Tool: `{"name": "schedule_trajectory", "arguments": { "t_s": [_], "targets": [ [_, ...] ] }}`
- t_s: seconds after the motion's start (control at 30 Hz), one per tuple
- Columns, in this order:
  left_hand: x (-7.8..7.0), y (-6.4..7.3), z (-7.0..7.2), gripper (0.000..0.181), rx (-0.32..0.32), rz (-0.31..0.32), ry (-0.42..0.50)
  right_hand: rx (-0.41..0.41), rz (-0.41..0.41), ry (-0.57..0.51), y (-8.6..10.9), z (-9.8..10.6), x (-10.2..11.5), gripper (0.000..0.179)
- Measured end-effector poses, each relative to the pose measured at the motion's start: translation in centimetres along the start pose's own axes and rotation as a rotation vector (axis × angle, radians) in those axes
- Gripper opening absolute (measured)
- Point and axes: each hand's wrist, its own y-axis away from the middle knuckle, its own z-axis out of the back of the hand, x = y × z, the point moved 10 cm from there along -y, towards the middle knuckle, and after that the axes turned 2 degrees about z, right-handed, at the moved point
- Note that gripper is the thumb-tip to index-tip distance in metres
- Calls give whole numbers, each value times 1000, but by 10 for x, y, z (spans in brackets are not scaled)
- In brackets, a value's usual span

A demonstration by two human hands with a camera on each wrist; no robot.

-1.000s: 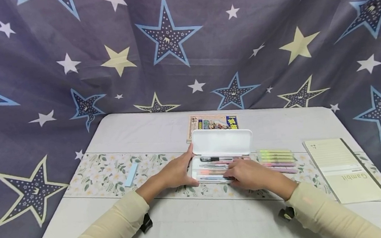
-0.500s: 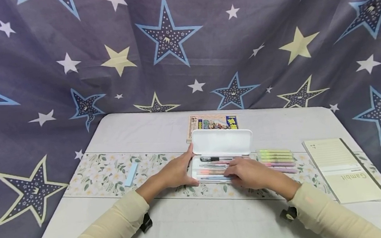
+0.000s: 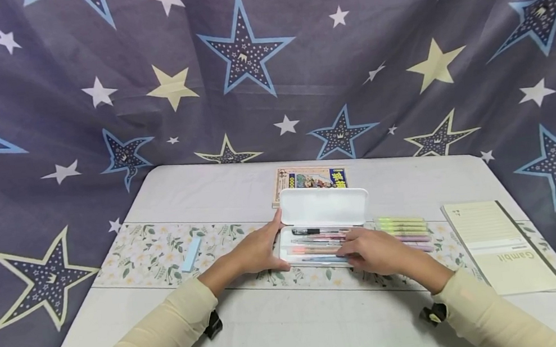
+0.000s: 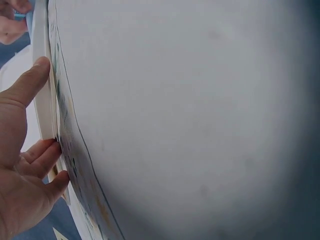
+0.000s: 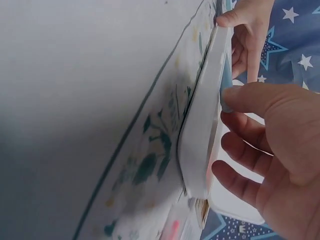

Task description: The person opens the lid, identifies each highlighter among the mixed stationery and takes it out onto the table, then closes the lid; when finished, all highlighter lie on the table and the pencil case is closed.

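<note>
A white pencil case [image 3: 324, 205] lies with its lid raised. Inside are a black pen [image 3: 307, 231], clear and orange-pink pens and, nearest the front wall, a light-blue pen [image 3: 320, 259]. My left hand [image 3: 257, 250] holds the case's left end, thumb on the front wall [image 4: 44, 110], fingers round the end. At the right end, my right hand [image 3: 375, 251] reaches over the case. Its thumb and index finger pinch the end of the blue pen [image 5: 226, 82] in the right wrist view, the other fingers loosely bent.
Yellow-green pens [image 3: 400, 224] and purple pens [image 3: 420, 247] lie right of the case. Farther right is a cream notebook [image 3: 522, 272] marked Gambit. Behind the lid lies a picture-covered book [image 3: 284, 181]. A light-blue strip [image 3: 191, 254] sits on the flowered band at left.
My right hand has shifted right along the case, uncovering more of the pens inside and covering part of the purple pens. My left hand stays in place on the case.
</note>
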Motion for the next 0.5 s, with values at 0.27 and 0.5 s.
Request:
{"name": "schedule_trajectory", "arguments": {
  "t_s": [0.27,0.5],
  "targets": [
    [1,-1,0,145,1,6,3,-40,-10,4,16,9,-12,24],
    [0,0,1,144,-1,-2,3,-108,-71,-28,41,21,-32,26]
  ]
}}
